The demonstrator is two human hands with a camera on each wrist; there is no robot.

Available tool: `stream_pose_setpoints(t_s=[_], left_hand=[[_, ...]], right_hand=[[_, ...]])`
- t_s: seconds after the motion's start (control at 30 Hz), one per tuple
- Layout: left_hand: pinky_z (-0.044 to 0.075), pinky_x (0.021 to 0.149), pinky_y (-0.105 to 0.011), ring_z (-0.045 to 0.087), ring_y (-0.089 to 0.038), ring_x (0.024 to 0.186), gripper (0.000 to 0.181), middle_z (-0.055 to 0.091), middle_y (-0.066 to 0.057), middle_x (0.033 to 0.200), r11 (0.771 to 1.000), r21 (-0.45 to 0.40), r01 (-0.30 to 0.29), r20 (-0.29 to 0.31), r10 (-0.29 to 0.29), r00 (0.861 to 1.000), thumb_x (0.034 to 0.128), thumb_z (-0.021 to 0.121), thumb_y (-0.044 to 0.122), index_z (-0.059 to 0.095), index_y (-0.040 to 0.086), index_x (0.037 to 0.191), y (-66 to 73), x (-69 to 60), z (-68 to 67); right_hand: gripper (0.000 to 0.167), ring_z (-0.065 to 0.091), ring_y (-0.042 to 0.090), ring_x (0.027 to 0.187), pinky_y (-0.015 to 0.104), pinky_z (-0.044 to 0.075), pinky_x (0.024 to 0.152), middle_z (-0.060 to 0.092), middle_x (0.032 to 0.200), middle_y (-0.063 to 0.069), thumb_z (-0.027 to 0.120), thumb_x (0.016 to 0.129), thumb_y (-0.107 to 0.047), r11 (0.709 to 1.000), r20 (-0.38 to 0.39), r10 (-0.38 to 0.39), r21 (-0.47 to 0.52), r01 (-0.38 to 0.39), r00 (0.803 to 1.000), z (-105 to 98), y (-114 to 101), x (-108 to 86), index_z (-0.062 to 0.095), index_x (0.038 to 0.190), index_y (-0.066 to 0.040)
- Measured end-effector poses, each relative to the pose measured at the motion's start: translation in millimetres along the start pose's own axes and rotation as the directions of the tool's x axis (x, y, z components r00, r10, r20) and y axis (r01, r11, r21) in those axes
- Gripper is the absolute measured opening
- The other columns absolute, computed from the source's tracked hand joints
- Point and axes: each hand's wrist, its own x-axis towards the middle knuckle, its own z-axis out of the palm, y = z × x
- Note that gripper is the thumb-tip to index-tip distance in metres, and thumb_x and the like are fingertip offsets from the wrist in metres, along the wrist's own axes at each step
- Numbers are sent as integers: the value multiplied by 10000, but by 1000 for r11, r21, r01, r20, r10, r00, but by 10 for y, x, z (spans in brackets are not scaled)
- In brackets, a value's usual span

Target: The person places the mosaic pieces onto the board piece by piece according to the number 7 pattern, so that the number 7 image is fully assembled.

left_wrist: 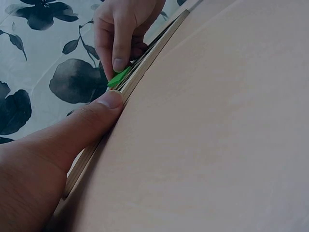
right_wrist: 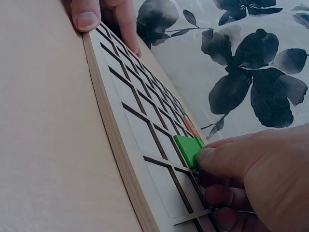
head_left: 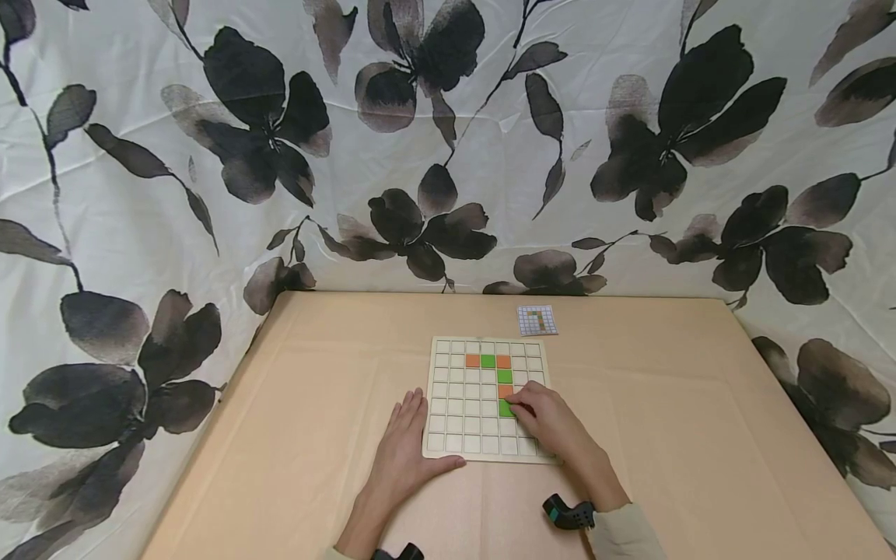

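Note:
A wooden grid board (head_left: 453,426) lies on the table with orange and green square tiles in some of its cells. Three tiles make a row near the far side, and others run down one column toward me. At the near end of that column, my right hand (head_left: 558,424) pinches a green tile (right_wrist: 187,150) between thumb and fingers. An orange tile (head_left: 505,391) sits just beyond it. My left hand (head_left: 402,451) steadies the board, its straight fingers along the left edge and its thumb (left_wrist: 110,100) at the near edge.
A small printed card (head_left: 537,320) with a coloured pattern on a grid lies beyond the board. The light wooden table (head_left: 315,365) extends to both sides, and a floral cloth (head_left: 490,171) hangs behind it.

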Motion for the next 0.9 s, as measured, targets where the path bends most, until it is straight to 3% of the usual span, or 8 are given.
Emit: stream_pose_setpoints(t_s=[0.27, 0.9], left_hand=[[206, 1306, -433, 259, -313, 1540, 1232, 342, -184, 1616, 1000, 14, -14, 7, 14, 1000, 652, 751, 767, 399, -58, 1496, -36, -35, -37], [210, 1305, -433, 261, -311, 1540, 1225, 347, -181, 1615, 999, 7, -45, 8, 45, 999, 652, 741, 780, 412, -46, 1494, -113, -118, -94]], right_hand=[[91, 549, 24, 754, 200, 558, 679, 642, 857, -79, 758, 883, -117, 1000, -28, -29, -2, 29, 999, 38, -50, -37, 804, 961, -110], [104, 531, 29, 747, 204, 544, 686, 641, 873, -104, 749, 900, -159, 999, -25, 44, -21, -44, 999, 98, -191, -133, 785, 998, -152]])
